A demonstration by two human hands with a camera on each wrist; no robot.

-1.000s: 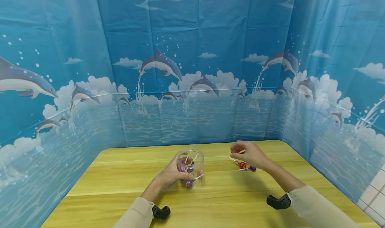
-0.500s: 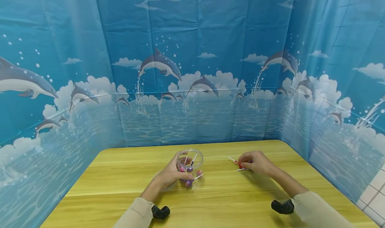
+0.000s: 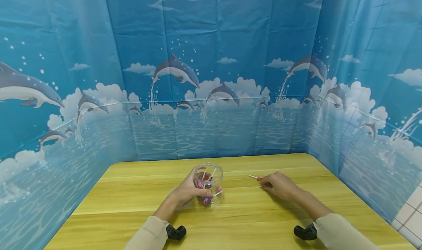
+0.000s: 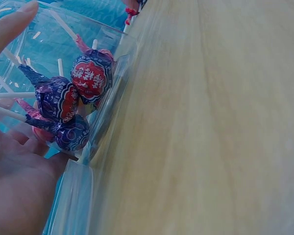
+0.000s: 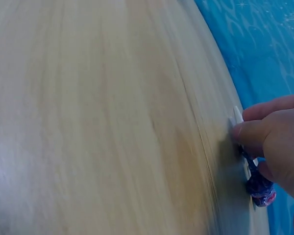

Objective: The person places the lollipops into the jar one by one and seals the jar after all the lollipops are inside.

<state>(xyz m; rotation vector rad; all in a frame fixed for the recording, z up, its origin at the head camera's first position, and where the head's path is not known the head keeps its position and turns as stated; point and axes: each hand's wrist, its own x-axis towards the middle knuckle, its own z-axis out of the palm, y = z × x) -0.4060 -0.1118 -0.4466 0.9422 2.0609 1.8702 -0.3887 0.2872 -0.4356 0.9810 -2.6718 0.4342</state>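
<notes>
My left hand (image 3: 189, 187) grips a clear plastic jar (image 3: 218, 181) around its side, thumb at the front. Several lollipops (image 4: 91, 78) in purple and pink wrappers lie inside, their white sticks pointing various ways. Over to the right, my right hand (image 3: 281, 186) is down at the tabletop, thumb and fingers pinching the stick of a purple lollipop (image 5: 259, 188). The head of that lollipop hangs out below the fingers in the right wrist view. Just beyond the fingertips shows the stick end of a red lollipop (image 3: 255, 177), its head hidden by the hand.
A clear round lid (image 3: 185, 205) lies on the wood-grain table (image 3: 237, 220), partly under my left wrist. A blue curtain printed with dolphins (image 3: 211, 133) stands along the table's far edge and sides.
My right hand has come down from above the two lollipops to the table and now pinches the purple one. The left hand and jar have stayed in place.
</notes>
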